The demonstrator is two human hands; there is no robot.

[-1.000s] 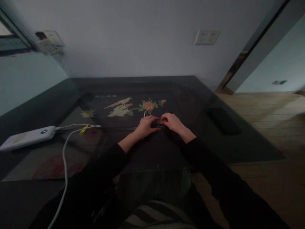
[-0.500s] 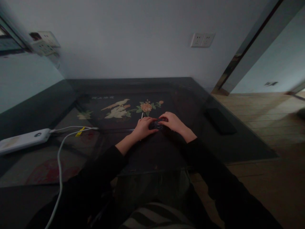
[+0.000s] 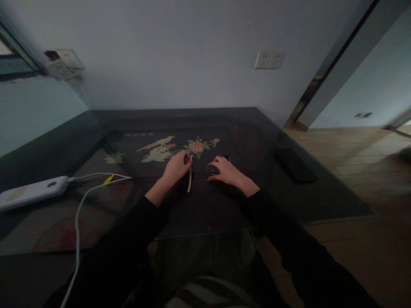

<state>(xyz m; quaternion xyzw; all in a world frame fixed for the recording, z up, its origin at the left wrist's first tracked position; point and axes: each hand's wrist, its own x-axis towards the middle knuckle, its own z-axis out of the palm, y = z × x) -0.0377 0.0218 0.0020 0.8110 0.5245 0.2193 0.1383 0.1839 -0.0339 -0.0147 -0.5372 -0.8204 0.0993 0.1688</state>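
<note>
Left hand (image 3: 175, 166): pinching white strip (image 3: 189, 180), lifted clear of table (image 3: 305, 201). Right hand (image 3: 224, 171): pressed over small dark device (image 3: 212, 171), steadying it.

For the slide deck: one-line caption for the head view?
Left hand pinches a white cable; right hand rests on a small dark device on the glass table.

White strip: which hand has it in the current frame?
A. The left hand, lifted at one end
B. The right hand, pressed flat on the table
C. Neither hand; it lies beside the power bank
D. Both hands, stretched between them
A. The left hand pinches the white strip at its top, while the right hand rests on a small dark object.
</note>
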